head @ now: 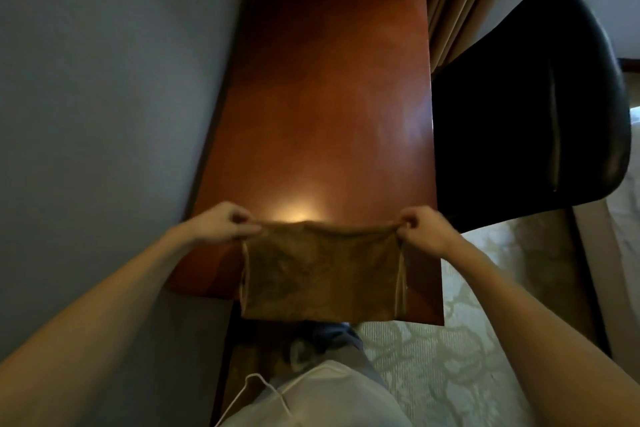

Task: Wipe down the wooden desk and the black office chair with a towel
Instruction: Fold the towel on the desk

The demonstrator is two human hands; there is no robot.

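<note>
Brown towel (322, 274), held stretched by its top corners, pinched by left hand (221, 224) and right hand (424, 230), above desk (329, 97) near black chair (526, 107).

desk (332, 97): near end is covered by the hanging towel (322, 274), far end fades into dark near the top edge
office chair (526, 107): only the backrest shows, kinda smeared, lower part lost behind the desk edge
left hand (221, 224), right hand (426, 230): fingertips buried in the towel corners, forearms run out of frame

head cam – worn high, looks forward-down | close over desk (332, 97) near end | single view
</note>
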